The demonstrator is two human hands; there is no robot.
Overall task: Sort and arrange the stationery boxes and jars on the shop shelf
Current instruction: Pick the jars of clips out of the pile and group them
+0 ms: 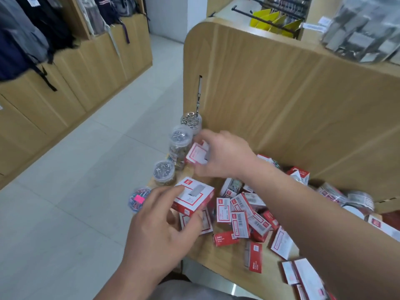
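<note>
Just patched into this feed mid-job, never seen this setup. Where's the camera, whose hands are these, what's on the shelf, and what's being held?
There is no machine here. A person works with two bare hands, and the single picture comes from a wide-angle camera worn on their head, looking forward and down. The left hand grips a red-and-white box. The right hand holds a smaller box further back. On the wooden shelf lies a loose pile of similar boxes, with clear jars of clips lined along its left edge.
</note>
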